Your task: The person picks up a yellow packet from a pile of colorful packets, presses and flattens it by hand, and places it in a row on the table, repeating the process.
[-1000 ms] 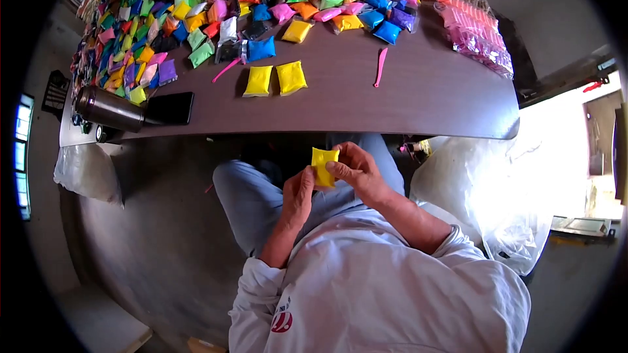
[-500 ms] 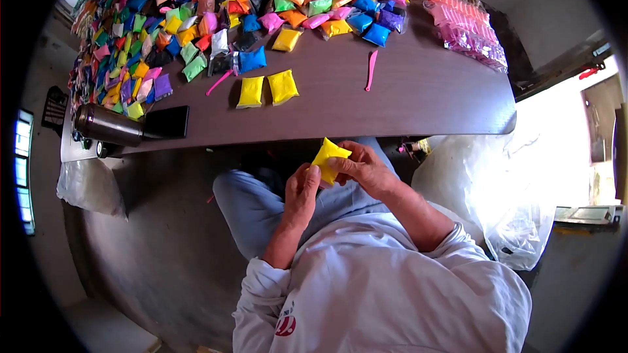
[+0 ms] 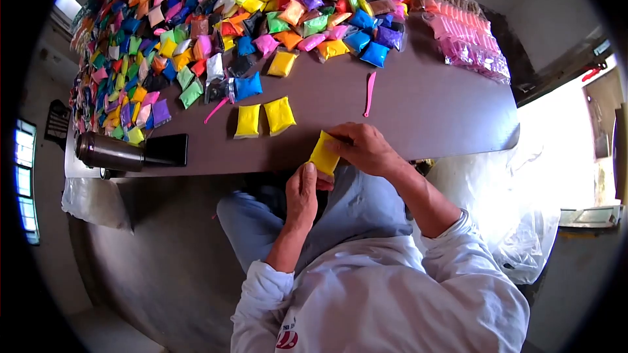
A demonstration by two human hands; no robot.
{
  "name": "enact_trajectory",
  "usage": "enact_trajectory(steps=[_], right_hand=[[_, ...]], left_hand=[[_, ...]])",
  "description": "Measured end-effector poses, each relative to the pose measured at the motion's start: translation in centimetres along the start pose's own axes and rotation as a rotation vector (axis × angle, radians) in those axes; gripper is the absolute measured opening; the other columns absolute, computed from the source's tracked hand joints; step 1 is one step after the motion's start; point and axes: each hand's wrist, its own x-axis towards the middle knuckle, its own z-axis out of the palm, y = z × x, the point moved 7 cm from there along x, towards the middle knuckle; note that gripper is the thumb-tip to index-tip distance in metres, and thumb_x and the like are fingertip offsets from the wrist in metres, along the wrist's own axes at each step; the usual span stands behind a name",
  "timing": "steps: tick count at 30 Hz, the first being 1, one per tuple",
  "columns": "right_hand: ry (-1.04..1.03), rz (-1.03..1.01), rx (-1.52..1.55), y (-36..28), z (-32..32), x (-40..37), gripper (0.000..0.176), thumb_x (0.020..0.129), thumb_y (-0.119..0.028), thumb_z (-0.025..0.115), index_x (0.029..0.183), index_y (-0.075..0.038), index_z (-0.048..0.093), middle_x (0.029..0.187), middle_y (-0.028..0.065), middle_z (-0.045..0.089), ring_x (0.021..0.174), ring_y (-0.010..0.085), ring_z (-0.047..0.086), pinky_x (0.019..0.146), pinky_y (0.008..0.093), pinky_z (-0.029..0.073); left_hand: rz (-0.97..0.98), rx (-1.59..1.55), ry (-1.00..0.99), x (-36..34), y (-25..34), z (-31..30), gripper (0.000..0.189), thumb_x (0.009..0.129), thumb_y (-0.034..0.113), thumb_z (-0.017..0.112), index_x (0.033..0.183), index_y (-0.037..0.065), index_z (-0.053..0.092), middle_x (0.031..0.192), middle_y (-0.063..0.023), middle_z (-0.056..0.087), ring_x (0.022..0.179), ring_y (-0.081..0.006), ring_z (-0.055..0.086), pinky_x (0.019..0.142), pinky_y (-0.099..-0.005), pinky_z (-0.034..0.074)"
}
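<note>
The left hand (image 3: 302,193) pinches the lower end of a yellow packet (image 3: 323,152) between thumb and fingers, while the right hand (image 3: 364,148) grips its upper right side, thumb pressed on the front; the packet tilts by the near edge of the brown table (image 3: 438,114), near two more yellow packets (image 3: 280,116) lying side by side

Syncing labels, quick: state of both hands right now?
Left hand: closed on a yellow packet, at its lower end.
Right hand: closed on the same yellow packet, nearer its upper end.
</note>
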Motion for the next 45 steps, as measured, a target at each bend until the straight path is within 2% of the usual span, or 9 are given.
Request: enact_trajectory(steps=[10,12,15,19,22,26,30,32,45], right_hand=[[-0.028,-0.007,-0.017,1.3,0.2,1.4,0.016,0.078,-0.011,0.059,0.089,-0.001,0.061,0.082,0.0145,0.061,0.072,0.0277,0.06,0.066,0.032,0.05],[0.28,-0.199,-0.177,-0.3,-1.3,1.0,0.015,0.074,-0.009,0.061,0.087,-0.001,0.06,0.075,0.0133,0.059,0.067,0.0286,0.058,0.062,0.0329,0.049],[0.32,-0.271,-0.164,0.0,-1.5,0.3,0.013,0.072,-0.007,0.062,0.083,-0.002,0.06,0.068,0.0111,0.056,0.065,0.0238,0.058,0.061,0.032,0.049],[0.569,-0.079,-0.275,2.6,-5.6,-0.3,0.01,0.071,-0.013,0.064,0.074,-0.005,0.058,0.068,0.01,0.055,0.06,0.028,0.055,0.052,0.034,0.045],[0.426,0.123,-0.471,5.1,-7.3,0.7,0.02,0.075,-0.024,0.063,0.08,-0.005,0.057,0.072,0.011,0.053,0.07,0.0272,0.055,0.058,0.0378,0.044],[0.357,0.121,-0.614,4.2,-6.7,1.3,0.023,0.076,-0.027,0.061,0.085,-0.006,0.058,0.079,0.0115,0.053,0.077,0.0271,0.054,0.062,0.0383,0.044],[0.375,0.084,-0.561,4.1,-6.5,0.8,0.014,0.077,-0.014,0.057,0.089,-0.006,0.06,0.082,0.01,0.054,0.079,0.0266,0.054,0.062,0.0367,0.045],[0.375,0.027,-0.519,4.3,-6.5,-0.1,0.012,0.076,-0.01,0.055,0.086,-0.006,0.061,0.084,0.0092,0.055,0.081,0.0258,0.055,0.063,0.0364,0.046],[0.314,0.042,-0.601,3.9,-7.8,-3.8,0.011,0.074,-0.012,0.059,0.081,-0.004,0.06,0.08,0.0099,0.055,0.078,0.0272,0.055,0.067,0.0367,0.045]], left_hand=[[-0.092,0.002,0.048,0.8,-1.3,0.3,0.043,0.091,0.041,0.034,0.087,0.001,0.051,0.07,-0.0087,0.059,0.061,-0.0133,0.058,0.063,-0.0247,0.048],[-0.088,0.004,0.046,1.0,-1.6,0.3,0.043,0.091,0.041,0.034,0.085,0.001,0.051,0.07,-0.0088,0.06,0.061,-0.0135,0.057,0.063,-0.0248,0.047],[-0.062,0.028,0.052,1.0,-1.4,0.2,0.043,0.091,0.039,0.035,0.082,0.001,0.052,0.07,-0.009,0.06,0.061,-0.0138,0.056,0.065,-0.0249,0.046],[0.045,0.082,0.098,1.2,-0.7,0.3,0.04,0.091,0.035,0.039,0.074,0.001,0.053,0.066,-0.0088,0.061,0.059,-0.0124,0.058,0.063,-0.0256,0.047],[0.057,0.149,0.157,1.2,0.0,0.5,0.039,0.09,0.033,0.042,0.075,0.0,0.055,0.068,-0.0094,0.061,0.062,-0.0136,0.058,0.064,-0.0267,0.047],[0.075,0.276,0.264,0.9,-1.3,0.2,0.036,0.09,0.03,0.044,0.081,-0.002,0.057,0.07,-0.0098,0.062,0.063,-0.0149,0.058,0.065,-0.0263,0.047],[0.099,0.311,0.332,0.7,-1.3,0.2,0.034,0.089,0.029,0.046,0.085,-0.003,0.058,0.071,-0.0101,0.062,0.064,-0.0139,0.058,0.063,-0.024,0.047],[0.085,0.288,0.335,0.5,-0.6,0.6,0.038,0.09,0.033,0.041,0.076,0.0,0.054,0.065,-0.0094,0.061,0.062,-0.0152,0.058,0.072,-0.0279,0.045],[0.081,0.222,0.298,0.2,-0.2,1.1,0.037,0.089,0.034,0.044,0.091,-0.001,0.055,0.072,-0.0093,0.059,0.063,-0.013,0.058,0.061,-0.0219,0.048]])
